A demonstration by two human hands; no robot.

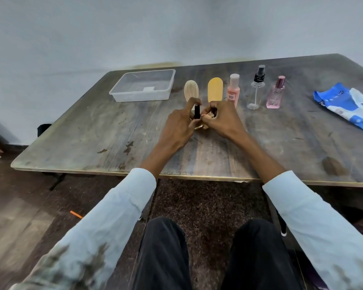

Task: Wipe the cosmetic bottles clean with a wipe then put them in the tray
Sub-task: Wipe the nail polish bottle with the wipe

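The left hand (179, 127) is gripping a small black cylindrical cosmetic bottle (197, 111) between curled fingers and thumb, the bottle standing out above the fingers with its long axis upright and its top pointing away from the worn wooden table (92, 130). The right hand (222, 119), just beside it, is pinching a crumpled beige wipe (208, 117) against the bottle's right side. Both hands are hovering over the table's middle, nearer the person than the clear rectangular plastic tray (122, 93) at the table's far left, and the bottle is outside that tray.
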